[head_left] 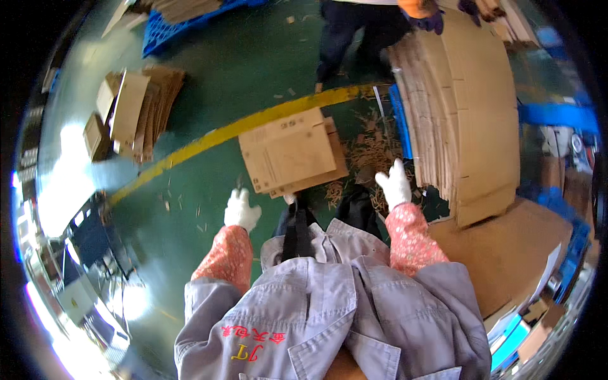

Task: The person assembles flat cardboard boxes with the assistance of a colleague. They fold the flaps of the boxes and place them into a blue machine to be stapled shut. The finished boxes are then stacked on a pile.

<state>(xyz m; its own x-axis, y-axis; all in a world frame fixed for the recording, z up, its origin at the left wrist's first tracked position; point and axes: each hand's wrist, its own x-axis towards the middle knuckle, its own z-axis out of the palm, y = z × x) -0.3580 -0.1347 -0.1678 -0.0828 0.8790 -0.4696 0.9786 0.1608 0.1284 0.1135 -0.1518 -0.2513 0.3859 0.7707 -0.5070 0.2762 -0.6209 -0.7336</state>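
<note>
My left hand, in a white glove, hangs open with its fingers apart, near the lower left corner of the flattened cardboard boxes. These lie at a slant on the green floor in front of me, at least two of them, one partly covering the other. My right hand, gloved in white too, is open and holds nothing. It is beside the left side of a tall stack of flat cardboard.
Brown cardboard scraps litter the floor between the boxes and a blue pallet. Beyond a yellow floor line, a co-worker in dark trousers stands by the stack. More folded cardboard stands at the left.
</note>
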